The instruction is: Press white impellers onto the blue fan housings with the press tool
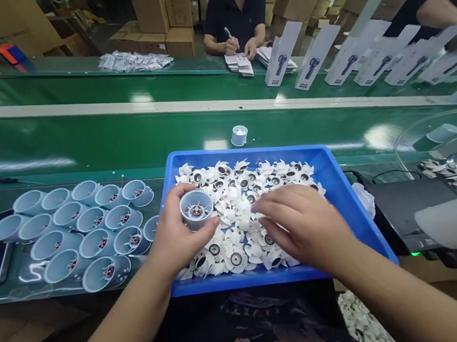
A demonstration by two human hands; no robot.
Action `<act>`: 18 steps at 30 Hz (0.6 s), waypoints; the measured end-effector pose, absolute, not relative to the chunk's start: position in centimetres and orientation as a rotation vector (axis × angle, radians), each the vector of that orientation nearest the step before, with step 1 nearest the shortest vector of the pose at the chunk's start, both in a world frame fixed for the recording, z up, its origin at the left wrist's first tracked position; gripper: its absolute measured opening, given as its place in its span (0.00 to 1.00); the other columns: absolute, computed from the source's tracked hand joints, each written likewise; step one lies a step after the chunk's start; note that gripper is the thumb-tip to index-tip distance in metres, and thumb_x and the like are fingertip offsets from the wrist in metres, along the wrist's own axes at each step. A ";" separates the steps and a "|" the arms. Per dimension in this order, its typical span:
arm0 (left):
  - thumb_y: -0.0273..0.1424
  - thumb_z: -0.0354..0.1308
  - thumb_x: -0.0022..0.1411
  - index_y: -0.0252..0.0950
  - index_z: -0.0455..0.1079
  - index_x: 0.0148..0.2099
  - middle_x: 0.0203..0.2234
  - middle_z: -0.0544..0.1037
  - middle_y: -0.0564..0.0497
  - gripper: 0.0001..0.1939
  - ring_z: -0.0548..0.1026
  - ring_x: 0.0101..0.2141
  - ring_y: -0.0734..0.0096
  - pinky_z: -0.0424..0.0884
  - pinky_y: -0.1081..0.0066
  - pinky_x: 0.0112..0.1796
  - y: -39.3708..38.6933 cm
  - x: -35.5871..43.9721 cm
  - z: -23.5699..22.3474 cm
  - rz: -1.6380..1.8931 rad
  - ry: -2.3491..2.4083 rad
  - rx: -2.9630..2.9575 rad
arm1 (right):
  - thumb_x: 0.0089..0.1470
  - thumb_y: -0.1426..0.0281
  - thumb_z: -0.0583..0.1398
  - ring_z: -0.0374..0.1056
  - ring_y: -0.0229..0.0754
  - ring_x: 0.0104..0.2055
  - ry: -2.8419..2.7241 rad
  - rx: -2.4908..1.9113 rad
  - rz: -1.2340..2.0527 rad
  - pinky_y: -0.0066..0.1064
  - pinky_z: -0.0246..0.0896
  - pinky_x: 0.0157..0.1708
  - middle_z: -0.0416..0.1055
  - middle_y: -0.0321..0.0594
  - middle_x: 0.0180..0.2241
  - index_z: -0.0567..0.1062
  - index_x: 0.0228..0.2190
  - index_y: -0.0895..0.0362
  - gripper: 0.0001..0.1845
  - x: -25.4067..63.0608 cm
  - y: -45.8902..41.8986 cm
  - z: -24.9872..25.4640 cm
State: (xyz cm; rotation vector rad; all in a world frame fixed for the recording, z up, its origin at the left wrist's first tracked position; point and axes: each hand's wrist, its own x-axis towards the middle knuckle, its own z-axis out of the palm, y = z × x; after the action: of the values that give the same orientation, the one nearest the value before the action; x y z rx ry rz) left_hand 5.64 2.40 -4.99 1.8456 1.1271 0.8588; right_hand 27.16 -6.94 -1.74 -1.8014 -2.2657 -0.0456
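Observation:
My left hand is wrapped round a light blue fan housing, its round mouth tilted up towards me. Inside the housing a small motor with reddish windings shows at the centre of the spokes. My right hand hovers over the heap of white fan blades, fingers bent and a little apart, fingertips close to the blades. Nothing plainly shows in its grasp. The blades fill a blue tray in front of me, many with dark round hubs facing up.
Several light blue housings lie in rows at left. Another housing stands on the green belt behind the tray. Across the belt a person writes beside several white boxes. A dark device sits to the right.

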 end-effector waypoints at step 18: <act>0.38 0.66 0.49 0.41 0.59 0.54 0.42 0.75 0.47 0.31 0.75 0.39 0.58 0.71 0.60 0.40 1.2 4.0 -4.8 0.826 0.839 1.725 | 0.58 0.69 0.57 0.68 0.40 0.36 -1.757 -2.214 0.711 0.35 0.67 0.40 0.70 0.42 0.37 0.70 0.41 0.59 0.09 25.2 -3.3 -2.5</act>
State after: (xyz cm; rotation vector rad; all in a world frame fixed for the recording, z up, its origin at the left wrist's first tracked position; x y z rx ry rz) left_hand 4.03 1.23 -4.76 1.7248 0.8393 0.8256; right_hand 25.17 -3.26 -2.55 -2.2141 -1.7569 0.7105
